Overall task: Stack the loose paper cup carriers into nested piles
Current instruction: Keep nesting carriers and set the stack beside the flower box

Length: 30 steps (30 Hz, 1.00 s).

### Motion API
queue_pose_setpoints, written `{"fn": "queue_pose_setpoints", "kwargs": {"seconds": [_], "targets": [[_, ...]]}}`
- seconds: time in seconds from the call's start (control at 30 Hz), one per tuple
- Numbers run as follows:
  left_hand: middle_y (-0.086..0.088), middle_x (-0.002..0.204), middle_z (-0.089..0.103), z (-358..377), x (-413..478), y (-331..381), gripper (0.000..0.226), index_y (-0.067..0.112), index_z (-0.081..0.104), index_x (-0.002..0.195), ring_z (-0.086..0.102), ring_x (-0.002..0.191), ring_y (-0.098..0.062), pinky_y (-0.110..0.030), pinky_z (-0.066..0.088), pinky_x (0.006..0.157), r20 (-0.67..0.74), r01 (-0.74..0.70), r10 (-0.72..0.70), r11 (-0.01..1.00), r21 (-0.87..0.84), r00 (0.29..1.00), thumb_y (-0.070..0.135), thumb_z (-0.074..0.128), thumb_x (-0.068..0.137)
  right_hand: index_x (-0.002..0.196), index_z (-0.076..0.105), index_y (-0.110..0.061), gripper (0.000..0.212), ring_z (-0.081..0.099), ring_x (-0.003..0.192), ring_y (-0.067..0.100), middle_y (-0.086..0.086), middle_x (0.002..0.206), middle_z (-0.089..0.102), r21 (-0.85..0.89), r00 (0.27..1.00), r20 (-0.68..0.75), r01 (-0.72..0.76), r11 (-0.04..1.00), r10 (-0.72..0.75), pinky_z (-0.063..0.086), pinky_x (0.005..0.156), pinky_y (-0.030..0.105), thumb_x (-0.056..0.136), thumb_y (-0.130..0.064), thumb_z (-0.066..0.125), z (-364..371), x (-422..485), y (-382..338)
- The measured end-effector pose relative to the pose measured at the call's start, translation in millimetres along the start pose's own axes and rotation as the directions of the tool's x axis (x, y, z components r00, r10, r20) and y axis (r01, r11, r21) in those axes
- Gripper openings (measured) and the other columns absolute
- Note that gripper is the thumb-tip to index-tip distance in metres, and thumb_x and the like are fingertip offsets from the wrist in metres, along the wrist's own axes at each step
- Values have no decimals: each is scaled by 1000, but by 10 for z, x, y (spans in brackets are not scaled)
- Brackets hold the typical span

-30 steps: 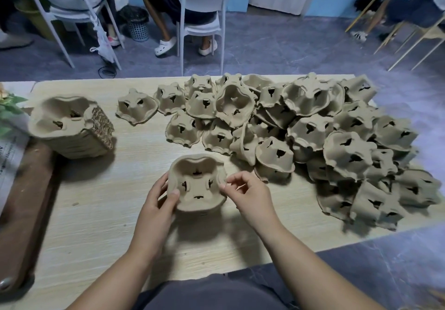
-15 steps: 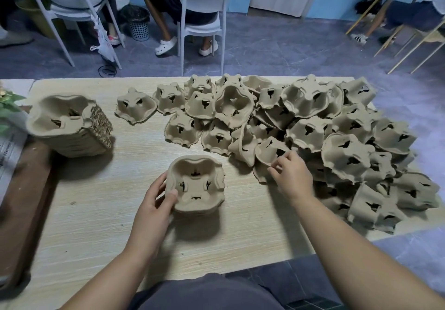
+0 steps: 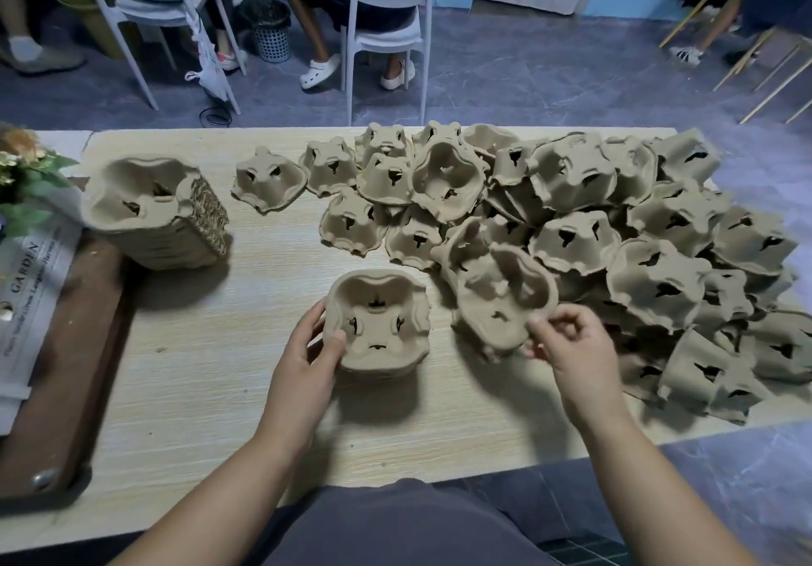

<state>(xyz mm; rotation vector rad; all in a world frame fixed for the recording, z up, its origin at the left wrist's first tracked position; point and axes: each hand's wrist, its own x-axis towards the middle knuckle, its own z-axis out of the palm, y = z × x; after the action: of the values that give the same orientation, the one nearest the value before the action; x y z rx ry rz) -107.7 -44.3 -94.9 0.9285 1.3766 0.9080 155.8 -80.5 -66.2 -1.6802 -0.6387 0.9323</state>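
A small nested pile of brown pulp cup carriers stands cups-up on the wooden table in front of me. My left hand holds its left side, thumb on the rim. My right hand pinches the near edge of one loose carrier, tilted up with its hollow side toward me, just right of the pile. A heap of several loose carriers, mostly upside down, covers the right half of the table. A taller nested stack leans at the far left.
Left of the table lie a brown board, printed papers and a plant. Beyond the far edge, people sit on white chairs beside a small bin. The table's right corner drops off to grey floor.
My right hand left the small pile, reached into the heap, and now has lifted one loose carrier toward the pile. My left hand stayed on the pile.
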Motion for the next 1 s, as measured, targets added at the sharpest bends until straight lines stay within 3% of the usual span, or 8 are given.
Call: {"fn": "queue_pose_setpoints", "kwargs": {"seconds": [0.13, 0.4, 0.53, 0.6, 0.7, 0.77, 0.87, 1.0], "targets": [[20, 125, 58, 3, -12, 3, 46, 72, 51, 99, 57, 115, -6, -39, 45, 103, 4, -7, 7, 1000, 27, 1000, 26, 55, 96, 96, 46, -10, 23, 65, 53, 14, 16, 74, 61, 107, 955, 102, -290, 951, 279, 55, 52, 20, 85, 5, 60, 167, -238, 345], [17, 129, 58, 0, -29, -23, 44, 73, 50, 102, 56, 118, -8, -45, 44, 105, 6, -31, 31, 999, 31, 999, 30, 56, 95, 115, 42, -10, 40, 63, 55, 19, 15, 75, 68, -127, 917, 119, -365, 922, 380, 53, 51, 32, 85, -9, 68, 188, -319, 612], [16, 130, 58, -12, -15, -54, 42, 71, 51, 106, 55, 120, -9, -46, 44, 105, 13, -35, 35, 999, 16, 999, 31, 58, 95, 121, 50, -16, 58, 58, 92, 16, 1, 111, 58, -627, 989, 67, -62, 776, 133, 49, 81, 35, 76, -46, 71, 123, -185, 577], [16, 131, 57, -11, -11, -59, 40, 68, 51, 109, 55, 120, -9, -45, 44, 105, 11, -31, 31, 999, 17, 999, 30, 58, 95, 126, 49, -13, 63, 50, 108, 17, 1, 118, 48, -680, 993, 80, 114, 724, -82, 43, 94, 33, 76, -42, 72, 129, -51, 475], [19, 129, 57, -16, -27, -48, 41, 70, 51, 106, 55, 120, -8, -44, 44, 105, 13, -29, 29, 999, 19, 999, 31, 57, 95, 130, 49, -12, 59, 46, 121, 24, 5, 129, 52, -727, 896, 356, 444, 524, -266, 37, 104, 36, 79, -30, 73, 246, 243, 308], [20, 129, 57, -15, -32, -39, 40, 70, 51, 106, 55, 120, -7, -44, 44, 105, 16, -23, 22, 1000, 7, 1000, 32, 57, 95, 136, 45, -19, 61, 42, 127, 24, 0, 137, 48, -723, 802, 561, 595, 351, -206, 33, 106, 35, 82, -33, 70, 366, 409, 241], [27, 125, 56, -7, -30, -38, 35, 64, 51, 111, 53, 120, -3, -42, 43, 106, 13, -15, 15, 1000, 1, 1000, 33, 54, 96, 138, 43, -29, 57, 37, 127, 23, -5, 138, 49, -739, 747, 665, 660, 136, -11, 35, 103, 34, 85, -37, 64, 513, 547, 201], [31, 121, 56, -13, -35, -61, 35, 62, 51, 113, 54, 119, -2, -42, 43, 106, 8, -15, 15, 1000, -2, 1000, 31, 53, 96, 119, 63, -29, 34, 47, 116, 23, -2, 118, 63, -752, 757, 653, 651, 104, -20, 42, 91, 31, 85, -34, 64, 473, 604, 129]]}}
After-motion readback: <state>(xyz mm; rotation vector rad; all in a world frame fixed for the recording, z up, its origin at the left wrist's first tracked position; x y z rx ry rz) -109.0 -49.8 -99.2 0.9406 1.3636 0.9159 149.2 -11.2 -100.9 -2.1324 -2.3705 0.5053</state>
